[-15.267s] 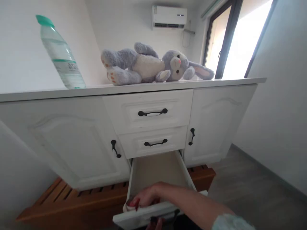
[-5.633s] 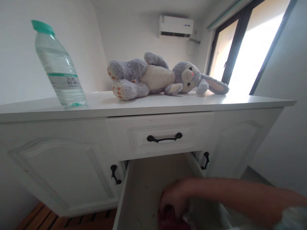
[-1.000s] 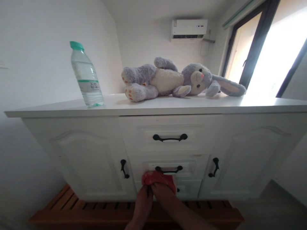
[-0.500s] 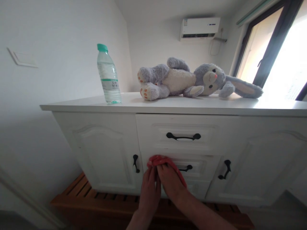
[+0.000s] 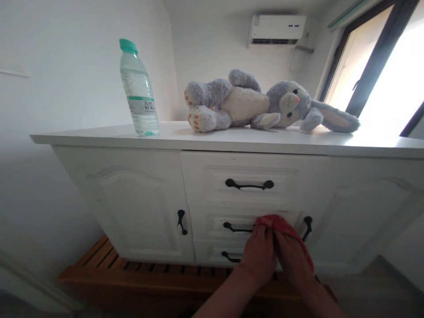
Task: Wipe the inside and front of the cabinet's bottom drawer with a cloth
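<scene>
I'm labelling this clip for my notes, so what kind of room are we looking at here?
Most likely a bedroom or similar room in a home: a white cabinet with drawers, a plush rabbit lying on top, and a wall air conditioner beside a large window.

The crumpled red cloth (image 5: 284,229) is mostly hidden behind the left hand (image 5: 260,256) and right hand (image 5: 293,260), whose fingertips vanish into it. Both forearms run off the bottom edge. The clear plastic water bottle's (image 5: 138,88) label print is too small to read. The white cabinet (image 5: 132,198) is cut off at the right.
</scene>
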### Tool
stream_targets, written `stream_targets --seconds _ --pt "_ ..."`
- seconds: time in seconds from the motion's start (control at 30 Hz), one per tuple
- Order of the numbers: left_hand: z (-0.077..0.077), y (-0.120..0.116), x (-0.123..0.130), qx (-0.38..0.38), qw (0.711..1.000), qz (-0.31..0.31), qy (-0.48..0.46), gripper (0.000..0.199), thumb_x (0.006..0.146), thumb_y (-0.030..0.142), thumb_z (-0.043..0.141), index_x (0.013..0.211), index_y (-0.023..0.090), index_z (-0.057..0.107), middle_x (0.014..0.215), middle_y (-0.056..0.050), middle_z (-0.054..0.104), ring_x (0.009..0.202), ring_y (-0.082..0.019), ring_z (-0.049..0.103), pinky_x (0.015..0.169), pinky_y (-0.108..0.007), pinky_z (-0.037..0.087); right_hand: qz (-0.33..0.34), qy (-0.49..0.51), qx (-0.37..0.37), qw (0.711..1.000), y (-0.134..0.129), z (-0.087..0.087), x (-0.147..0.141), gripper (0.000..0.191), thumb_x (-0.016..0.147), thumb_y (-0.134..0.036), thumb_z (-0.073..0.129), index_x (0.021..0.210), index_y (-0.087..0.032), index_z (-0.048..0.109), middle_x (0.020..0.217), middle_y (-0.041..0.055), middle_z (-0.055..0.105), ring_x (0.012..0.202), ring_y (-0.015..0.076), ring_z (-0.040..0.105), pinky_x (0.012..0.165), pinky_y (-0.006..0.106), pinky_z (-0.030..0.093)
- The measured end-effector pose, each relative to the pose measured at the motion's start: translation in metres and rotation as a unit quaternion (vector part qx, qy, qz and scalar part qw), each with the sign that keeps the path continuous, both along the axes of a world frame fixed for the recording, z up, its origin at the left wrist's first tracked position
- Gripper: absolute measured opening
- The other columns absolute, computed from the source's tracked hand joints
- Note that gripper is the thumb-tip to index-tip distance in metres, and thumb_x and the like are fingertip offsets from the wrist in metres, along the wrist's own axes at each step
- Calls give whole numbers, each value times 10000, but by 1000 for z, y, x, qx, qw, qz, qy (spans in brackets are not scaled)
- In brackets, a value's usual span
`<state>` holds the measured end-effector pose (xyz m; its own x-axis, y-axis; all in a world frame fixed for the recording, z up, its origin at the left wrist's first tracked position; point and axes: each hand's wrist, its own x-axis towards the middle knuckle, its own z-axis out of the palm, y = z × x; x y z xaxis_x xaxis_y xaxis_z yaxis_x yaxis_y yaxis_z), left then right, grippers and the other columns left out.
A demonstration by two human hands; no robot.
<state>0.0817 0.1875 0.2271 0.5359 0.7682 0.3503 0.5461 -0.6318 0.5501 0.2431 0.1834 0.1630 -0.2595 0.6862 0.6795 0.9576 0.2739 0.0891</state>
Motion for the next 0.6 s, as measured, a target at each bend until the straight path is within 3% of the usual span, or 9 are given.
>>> stream_targets --seconds 0.17,0.33,0.47,0.6 --pt "-12 -8 -5 -31 999 -10 -5 613 873 146 467 1477 48 445 1528 -243 511 1455 -365 436 1259 -490 339 3 28 23 999 1 -19 -1 520 840 -79 452 1352 -140 523 1196 178 722 1047 295 712 939 457 576" --pt "-36 -16 -17 -94 995 -18 20 655 873 219 488 1487 2 418 1564 -275 486 1475 -377 426 1252 -521 349 4 72 26 997 -3 -65 -12 602 776 -36 451 1355 -174 540 1181 140 733 1045 284 708 930 435 572" --pt "-76 -16 -59 -104 993 41 27 667 850 151 445 1504 30 397 1598 -233 459 1498 -321 407 1258 -513 338 26 74 -1 997 0 -90 -66 558 763 28 458 1263 -147 633 1114 121 762 977 254 728 894 375 584" --pt "-101 -14 -120 -83 981 176 10 614 894 154 350 1479 -27 403 1567 -269 484 1470 -310 454 1232 -516 380 94 47 -92 990 17 -76 -146 465 824 24 522 1249 -106 656 1160 128 754 1020 241 719 911 344 579"
